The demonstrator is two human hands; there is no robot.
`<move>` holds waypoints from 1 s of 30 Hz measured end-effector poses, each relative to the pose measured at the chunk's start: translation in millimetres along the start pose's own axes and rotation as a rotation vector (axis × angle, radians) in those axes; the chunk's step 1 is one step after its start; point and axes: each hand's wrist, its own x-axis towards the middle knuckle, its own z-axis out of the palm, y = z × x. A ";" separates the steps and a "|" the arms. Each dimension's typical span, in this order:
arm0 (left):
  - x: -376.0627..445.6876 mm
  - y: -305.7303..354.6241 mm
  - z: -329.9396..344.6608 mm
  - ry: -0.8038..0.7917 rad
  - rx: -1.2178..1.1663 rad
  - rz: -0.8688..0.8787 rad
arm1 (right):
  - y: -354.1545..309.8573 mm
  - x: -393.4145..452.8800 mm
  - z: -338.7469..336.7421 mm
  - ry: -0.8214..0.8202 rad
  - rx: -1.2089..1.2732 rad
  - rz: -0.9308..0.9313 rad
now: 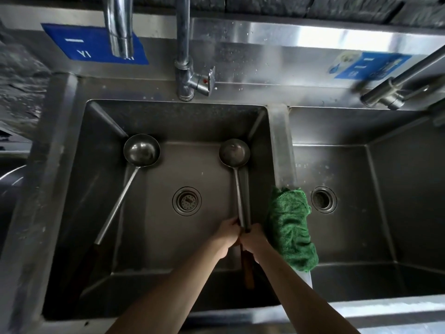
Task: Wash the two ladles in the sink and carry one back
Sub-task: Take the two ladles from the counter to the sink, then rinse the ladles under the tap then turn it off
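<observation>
Both hands meet on one ladle (237, 179): the left hand (227, 233) and the right hand (252, 238) curl round its shaft where the steel joins the wooden grip, probably to rub that joint clean or to steady the long handle. Its bowl lies on the sink (108, 121) floor near the right wall, its grip reaching back under the wrists. The other ladle (142, 150) lies well apart at the left, bowl in the far corner and handle slanting toward the near wall, seemingly parked until its turn. A green cloth (290, 227) hangs over the divider just beside the right hand, handy for scrubbing. No water falls from the tap (184, 56), so rinsing looks not yet begun
</observation>
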 end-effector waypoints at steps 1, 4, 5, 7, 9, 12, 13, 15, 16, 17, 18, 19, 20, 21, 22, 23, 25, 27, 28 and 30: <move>-3.1 2.9 -3.3 -0.029 0.027 -0.011 | -0.7 -2.7 -0.5 -0.002 -0.014 0.010; -16.2 17.1 -22.4 -0.056 0.185 0.051 | -4.5 -5.8 -1.1 0.002 -0.110 -0.056; -20.2 22.0 -32.9 -0.016 0.213 0.090 | -13.0 -15.9 -4.5 0.006 -0.128 -0.091; -29.0 36.5 -62.9 0.073 0.230 0.168 | -35.1 -32.0 -13.2 0.026 -0.161 -0.153; -40.4 55.8 -97.4 0.146 0.249 0.229 | -61.1 -47.6 -21.9 0.047 -0.175 -0.230; -63.8 97.0 -146.7 0.260 0.254 0.338 | -103.3 -66.2 -32.3 0.084 -0.163 -0.346; -69.8 110.9 -160.4 0.291 0.271 0.371 | -116.6 -70.0 -35.1 0.102 -0.164 -0.386; -88.4 142.4 -186.1 0.337 0.305 0.456 | -146.5 -81.5 -42.1 0.135 -0.138 -0.453; -91.9 155.3 -195.5 0.359 0.327 0.476 | -158.5 -82.7 -45.6 0.154 -0.117 -0.485; -96.1 169.1 -204.2 0.384 0.348 0.495 | -172.0 -84.9 -49.8 0.176 -0.110 -0.520; -101.8 182.7 -210.9 0.401 0.353 0.508 | -184.6 -85.4 -53.8 0.197 -0.112 -0.557; -106.4 197.7 -217.8 0.419 0.351 0.527 | -199.9 -89.3 -59.3 0.216 -0.118 -0.588; -109.4 209.5 -222.3 0.431 0.352 0.552 | -213.3 -91.2 -64.2 0.232 -0.117 -0.615; -112.2 222.6 -226.3 0.437 0.347 0.583 | -229.4 -95.0 -69.6 0.247 -0.117 -0.639; -114.3 234.3 -228.4 0.443 0.347 0.608 | -243.5 -96.8 -75.0 0.256 -0.109 -0.665; -114.0 244.2 -230.4 0.453 0.355 0.636 | -256.0 -99.0 -79.9 0.256 -0.097 -0.680; -113.8 263.4 -232.6 0.482 0.380 0.654 | -279.9 -98.9 -85.9 0.243 -0.087 -0.705; -107.7 279.0 -232.2 0.502 0.402 0.684 | -299.9 -97.0 -88.5 0.242 -0.072 -0.730; -103.5 285.2 -230.4 0.506 0.421 0.698 | -307.8 -95.1 -88.5 0.241 -0.057 -0.743; -94.3 295.6 -226.7 0.482 0.439 0.729 | -322.6 -90.9 -86.6 0.211 -0.015 -0.742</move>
